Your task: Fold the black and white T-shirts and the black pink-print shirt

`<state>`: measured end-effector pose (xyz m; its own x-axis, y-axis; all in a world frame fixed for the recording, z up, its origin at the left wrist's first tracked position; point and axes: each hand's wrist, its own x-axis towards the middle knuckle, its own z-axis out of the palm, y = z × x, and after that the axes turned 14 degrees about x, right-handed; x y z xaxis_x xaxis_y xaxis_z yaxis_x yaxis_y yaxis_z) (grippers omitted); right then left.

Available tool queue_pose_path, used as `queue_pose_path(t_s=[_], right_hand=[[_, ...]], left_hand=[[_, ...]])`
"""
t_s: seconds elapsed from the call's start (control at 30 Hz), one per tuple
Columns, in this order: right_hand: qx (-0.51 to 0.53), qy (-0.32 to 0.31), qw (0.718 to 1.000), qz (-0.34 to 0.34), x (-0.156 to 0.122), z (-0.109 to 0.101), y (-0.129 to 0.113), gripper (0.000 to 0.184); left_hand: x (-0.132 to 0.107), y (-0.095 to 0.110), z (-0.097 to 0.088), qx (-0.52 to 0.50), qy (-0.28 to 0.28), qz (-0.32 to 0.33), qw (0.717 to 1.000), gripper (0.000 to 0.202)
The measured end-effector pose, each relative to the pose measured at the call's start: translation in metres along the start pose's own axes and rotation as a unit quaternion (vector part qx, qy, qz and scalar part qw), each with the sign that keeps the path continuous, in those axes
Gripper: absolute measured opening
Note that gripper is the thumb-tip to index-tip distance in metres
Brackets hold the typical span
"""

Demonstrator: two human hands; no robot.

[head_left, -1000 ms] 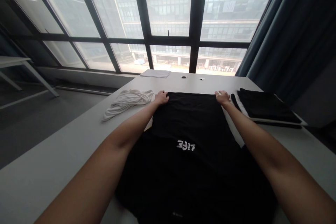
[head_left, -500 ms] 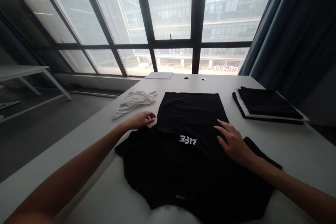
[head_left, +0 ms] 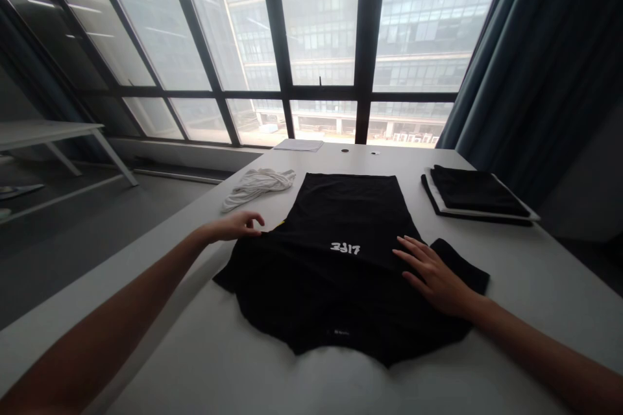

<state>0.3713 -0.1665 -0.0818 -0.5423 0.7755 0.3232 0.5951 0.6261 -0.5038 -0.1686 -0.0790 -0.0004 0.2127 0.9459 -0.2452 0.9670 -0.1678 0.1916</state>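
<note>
A black T-shirt [head_left: 341, 214] lies spread on the white table, its neckline toward me and its hem toward the window. White lettering [head_left: 345, 249] on its chest reads upside down from here. At the shirt's left edge, near the sleeve, my left hand [head_left: 236, 225] has its fingers curled, thumb and fingertips at the cloth. A small yellow bit [head_left: 280, 223] shows beside the shirt edge there. Palm down, my right hand [head_left: 433, 275] rests on the shirt's right side near the other sleeve, fingers stretched out and holding nothing.
A crumpled white cloth [head_left: 260, 187] lies on the table [head_left: 185, 337] left of the shirt. Folded black and white garments [head_left: 479, 193] are stacked at the right. White papers [head_left: 298, 144] lie at the far edge, before the windows. A blue curtain [head_left: 501, 58] hangs at right.
My left hand has moved left and slightly toward me, and the shirt's left edge now slants out to it. The shirt lies flatter; its right sleeve is spread near my right hand.
</note>
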Motion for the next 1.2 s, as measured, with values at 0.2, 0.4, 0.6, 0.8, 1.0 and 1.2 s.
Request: queue_pose_path(t_s=[0.2, 0.4, 0.6, 0.8, 1.0, 1.2], right_hand=[[0.045, -0.089, 0.985, -0.141, -0.017, -0.002, -0.054, 0.041], [0.053, -0.159, 0.975, -0.146, -0.033, 0.015, -0.090, 0.010], [0.159, -0.229, 0.956, -0.091, -0.037, 0.005, -0.101, 0.011], [0.191, -0.072, 0.979, 0.006, 0.015, 0.001, -0.080, 0.021], [0.086, 0.142, 0.971, 0.174, 0.114, 0.019, 0.009, 0.030], [0.184, 0.258, 0.879, 0.357, 0.173, -0.018, 0.093, 0.011]], left_hand=[[-0.051, 0.082, 0.026, 0.034, 0.059, 0.206, 0.976, 0.031], [-0.093, 0.140, 0.058, 0.019, -0.086, 0.361, 0.928, 0.022], [-0.094, 0.139, 0.054, -0.025, -0.175, 0.419, 0.890, 0.003], [-0.023, 0.134, 0.044, -0.039, 0.083, 0.257, 0.962, 0.033], [0.103, 0.106, 0.049, 0.027, 0.227, 0.006, 0.973, 0.043], [0.190, 0.078, 0.013, -0.059, 0.196, -0.095, 0.974, 0.027]])
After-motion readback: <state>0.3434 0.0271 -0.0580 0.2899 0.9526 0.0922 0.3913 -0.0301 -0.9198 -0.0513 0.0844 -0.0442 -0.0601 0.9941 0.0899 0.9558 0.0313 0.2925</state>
